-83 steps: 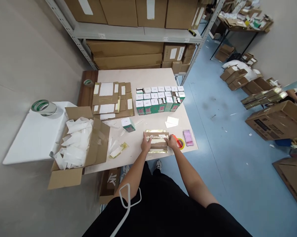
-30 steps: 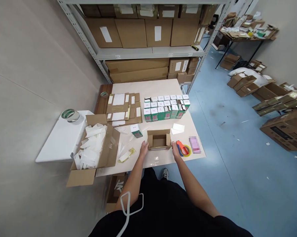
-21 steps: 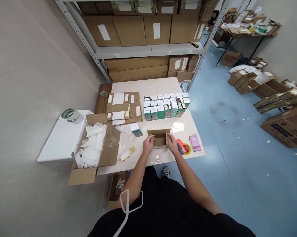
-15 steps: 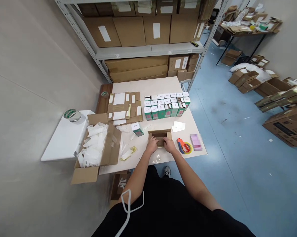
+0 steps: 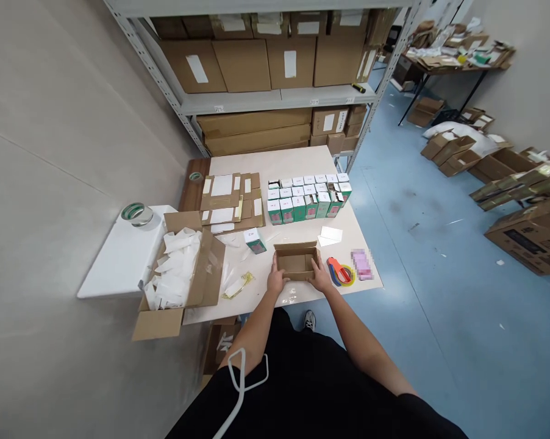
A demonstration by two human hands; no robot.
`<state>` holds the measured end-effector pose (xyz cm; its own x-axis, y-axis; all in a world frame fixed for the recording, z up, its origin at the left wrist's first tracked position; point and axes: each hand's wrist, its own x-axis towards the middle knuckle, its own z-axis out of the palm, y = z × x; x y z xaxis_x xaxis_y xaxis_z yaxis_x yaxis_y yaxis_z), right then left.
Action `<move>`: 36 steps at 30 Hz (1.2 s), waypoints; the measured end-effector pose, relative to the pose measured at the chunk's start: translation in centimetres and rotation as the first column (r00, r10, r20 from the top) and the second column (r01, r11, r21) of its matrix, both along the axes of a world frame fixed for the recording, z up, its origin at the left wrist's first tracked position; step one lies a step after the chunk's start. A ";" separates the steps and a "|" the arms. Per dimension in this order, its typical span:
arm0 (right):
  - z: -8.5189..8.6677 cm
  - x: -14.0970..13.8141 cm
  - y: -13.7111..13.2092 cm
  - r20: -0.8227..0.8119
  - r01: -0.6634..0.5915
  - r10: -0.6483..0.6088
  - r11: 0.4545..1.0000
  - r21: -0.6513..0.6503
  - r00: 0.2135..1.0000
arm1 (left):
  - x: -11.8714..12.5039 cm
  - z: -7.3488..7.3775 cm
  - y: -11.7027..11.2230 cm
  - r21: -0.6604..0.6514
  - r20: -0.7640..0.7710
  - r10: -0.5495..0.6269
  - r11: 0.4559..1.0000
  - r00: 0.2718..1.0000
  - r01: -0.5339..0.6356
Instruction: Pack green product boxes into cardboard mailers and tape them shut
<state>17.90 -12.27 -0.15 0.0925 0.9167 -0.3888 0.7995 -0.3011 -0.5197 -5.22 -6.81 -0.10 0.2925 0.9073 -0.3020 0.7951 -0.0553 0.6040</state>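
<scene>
An open cardboard box [image 5: 297,276], small and with nothing visible inside, stands at the front of the table [image 5: 275,155]. My left hand [image 5: 276,277] grips its left wall, and my right hand [image 5: 319,275] has hold of the right wall, thumb on the near side. Just to the right lie orange-handled scissors [image 5: 336,266] and a yellow roll of tape [image 5: 349,275]. White cards [image 5: 330,234] rest behind the right hand. A single green-and-white carton [image 5: 255,241] stands to the left of the box, apart from it.
Rows of green-and-white cartons [image 5: 299,208] fill the table's back right. Flattened cardboard [image 5: 222,198] lies back left. A large open box [image 5: 211,268] of white paper wrapping [image 5: 177,268] is at the left. Behind the table rises a shelf [image 5: 257,102] holding brown boxes.
Both hands have moved from inside the small box to its outer left and right sides. The box's inside now shows more openly, its near wall standing up.
</scene>
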 end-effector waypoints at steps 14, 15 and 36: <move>5.5 -1.4 0.8 -0.131 0.020 0.053 0.864 0.503 0.990 | -2.6 3.4 -6.5 0.266 0.087 0.188 0.942 0.978 -0.205; 6.1 -2.1 1.1 -0.145 0.001 0.085 0.860 0.510 0.986 | -3.2 3.8 -7.1 0.270 0.072 0.221 0.934 0.973 -0.233; 12.7 -33.7 7.6 -0.076 -0.660 0.793 0.552 0.509 0.604 | -18.0 5.5 -18.3 0.179 0.104 0.634 0.746 0.766 -0.642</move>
